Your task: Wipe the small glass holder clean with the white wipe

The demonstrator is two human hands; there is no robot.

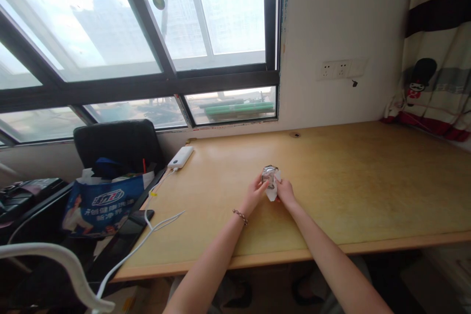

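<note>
Both of my hands meet over the middle of the wooden table [342,181]. Between them is a small clear and white object with dark edging [270,174], too small to name for certain. My left hand [254,195], with a beaded bracelet on the wrist, grips its left side, the thumb across its front. The fingers of my right hand [286,191] are closed on its right side, where a white flap or piece of paper [273,193] hangs down. The fingertips behind the object are hidden.
A white power bank [180,157] with a white cable [128,256] lies at the table's left edge. Left of the table are a black chair [118,143] and a blue printed bag [105,206]. A window and wall stand behind; a curtain [437,54] hangs at the right.
</note>
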